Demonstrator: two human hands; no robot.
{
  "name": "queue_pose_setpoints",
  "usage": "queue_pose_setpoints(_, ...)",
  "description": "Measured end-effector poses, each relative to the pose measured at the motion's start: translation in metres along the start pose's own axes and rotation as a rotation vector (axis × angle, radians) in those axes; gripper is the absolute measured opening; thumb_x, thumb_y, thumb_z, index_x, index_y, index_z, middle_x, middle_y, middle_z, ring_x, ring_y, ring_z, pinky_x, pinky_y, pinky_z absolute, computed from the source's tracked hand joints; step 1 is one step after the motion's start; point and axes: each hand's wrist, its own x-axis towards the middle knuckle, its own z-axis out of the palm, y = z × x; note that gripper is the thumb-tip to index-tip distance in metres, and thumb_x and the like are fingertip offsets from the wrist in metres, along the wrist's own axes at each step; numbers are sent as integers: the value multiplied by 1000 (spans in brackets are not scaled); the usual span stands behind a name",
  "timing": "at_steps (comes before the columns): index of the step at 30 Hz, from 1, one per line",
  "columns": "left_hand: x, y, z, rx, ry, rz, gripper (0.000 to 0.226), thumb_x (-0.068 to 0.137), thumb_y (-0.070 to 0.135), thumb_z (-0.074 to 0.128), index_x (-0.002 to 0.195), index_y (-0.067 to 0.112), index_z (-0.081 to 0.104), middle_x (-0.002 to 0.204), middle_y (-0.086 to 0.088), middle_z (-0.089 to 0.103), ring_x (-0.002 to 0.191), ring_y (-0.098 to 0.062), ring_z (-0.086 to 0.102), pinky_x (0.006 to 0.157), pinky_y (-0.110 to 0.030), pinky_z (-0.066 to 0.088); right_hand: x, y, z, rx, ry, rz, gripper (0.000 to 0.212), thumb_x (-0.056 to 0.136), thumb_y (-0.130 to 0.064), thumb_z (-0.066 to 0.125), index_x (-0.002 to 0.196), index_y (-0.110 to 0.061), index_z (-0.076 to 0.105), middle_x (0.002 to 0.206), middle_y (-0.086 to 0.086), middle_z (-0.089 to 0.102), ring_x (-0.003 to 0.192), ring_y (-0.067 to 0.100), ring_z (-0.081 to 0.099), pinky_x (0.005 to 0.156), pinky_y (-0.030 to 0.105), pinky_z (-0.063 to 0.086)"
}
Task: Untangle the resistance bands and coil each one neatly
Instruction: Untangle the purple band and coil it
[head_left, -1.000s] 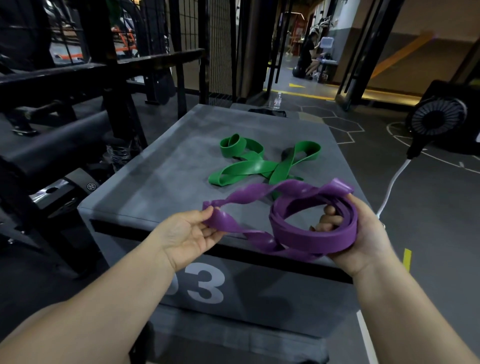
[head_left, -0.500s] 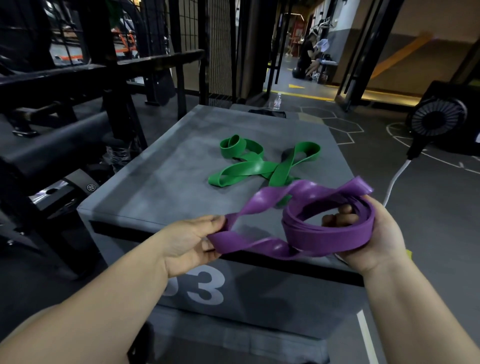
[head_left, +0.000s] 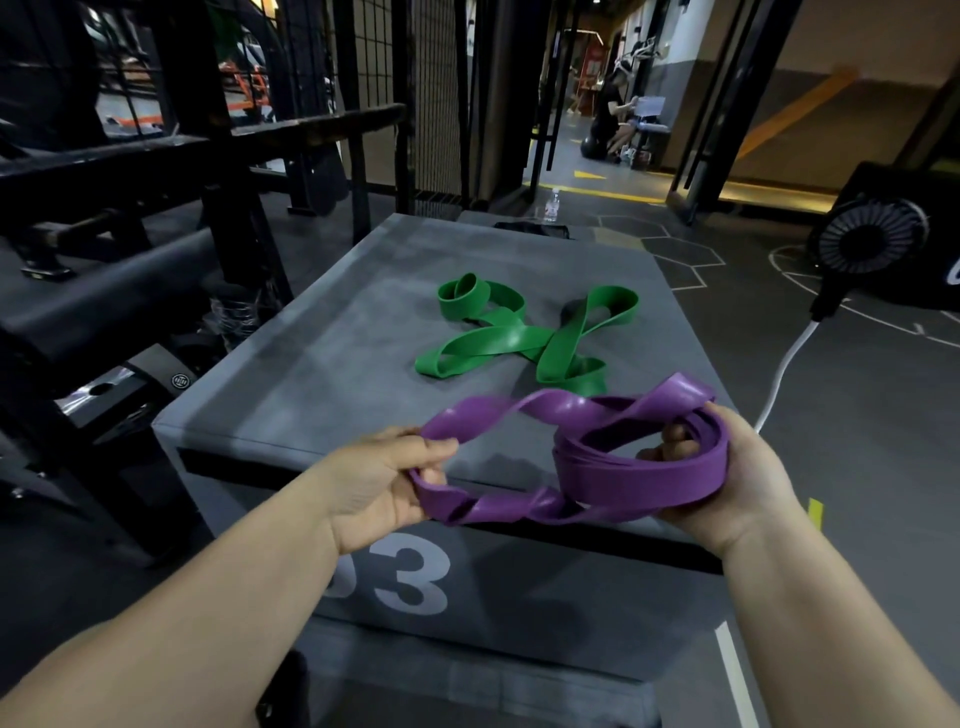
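Fresh twists run through the loose length of the purple band (head_left: 639, 483) since a moment ago. On the box (head_left: 311, 364), the green band (head_left: 498, 340) lies tangled, far beyond my hands. At its near edge, my right hand (head_left: 743, 478) grips the purple coil; my left hand (head_left: 374, 483) pinches the free loop.

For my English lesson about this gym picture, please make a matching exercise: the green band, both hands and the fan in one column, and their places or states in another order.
1. green band
2. left hand
3. right hand
4. fan

A. grips the coiled part of the purple band
B. lies tangled on the grey box
C. holds the purple band's twisted loose end
D. at the far right, with a white cable

Pairs: 1-B, 2-C, 3-A, 4-D
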Motion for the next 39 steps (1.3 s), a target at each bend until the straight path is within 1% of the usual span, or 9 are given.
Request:
queue_pose_setpoints(3,3,-4,1,115,109,32,15,69,12,64,84,14,60,62,-1,58,53,-11,54,61,-27,48,1,-1,1,5,1,-22,22,87,-26,59,67,-18,57,53,-7,53,39,7,46,60,25,47)
queue_pose_setpoints(6,1,1,-1,147,97,84,27,74,20,63,99,11,66,84,-4,69,69,-11,61,71,-25,46,1,-5,1,37,-8,-23,22,87,-27,59,67,-17,58,51,-7,51,38,7,45,65,23,43)
queue_pose_setpoints(10,2,6,-1,-216,107,85,18,73,16,62,91,14,61,83,-1,67,76,-11,60,74,-26,49,3,-3,-2,-10,-10,-33,18,87,-28,59,73,-17,62,53,-6,51,39,8,45,63,26,45)
queue_pose_setpoints(14,-2,7,0,-255,77,10,15,71,7,62,86,8,61,77,-6,66,72,-15,59,72,-29,49,7,2,-3,-26,-7,-26,16,87,-28,59,77,-17,64,54,-5,53,40,8,47,62,28,46)
queue_pose_setpoints(18,-2,1,1,155,158,-29,46,73,4,74,112,14,52,77,-5,64,67,-15,58,62,-27,47,8,3,-3,-51,6,-62,17,88,-27,59,75,-16,61,51,-5,52,41,10,45,67,28,42)
queue_pose_setpoints(21,3,-4,3,384,317,71,48,90,5,56,126,32,38,80,-7,58,65,-17,54,63,-30,46,7,3,-1,-58,5,-53,16,88,-28,59,78,-16,62,52,-5,51,42,10,45,68,28,43)
queue_pose_setpoints(26,-3,-10,9,782,184,205,32,100,9,38,110,34,55,104,-3,55,60,-15,54,62,-25,50,6,1,-1,-10,18,-22,21,88,-29,60,71,-17,61,51,-7,51,41,8,45,68,24,41)
queue_pose_setpoints(33,-8,-11,10,1121,19,522,44,100,3,35,95,33,67,122,19,43,57,-13,59,71,-24,54,-2,-5,1,41,3,-5,28,90,-29,55,63,-19,59,48,-9,50,38,8,46,57,23,44)
queue_pose_setpoints(39,-4,-21,6,1389,-67,357,20,99,27,46,103,21,65,118,14,44,60,-3,60,77,-32,55,-5,-5,1,60,-9,-13,28,91,-29,52,64,-21,51,48,-10,49,36,8,45,47,18,45)
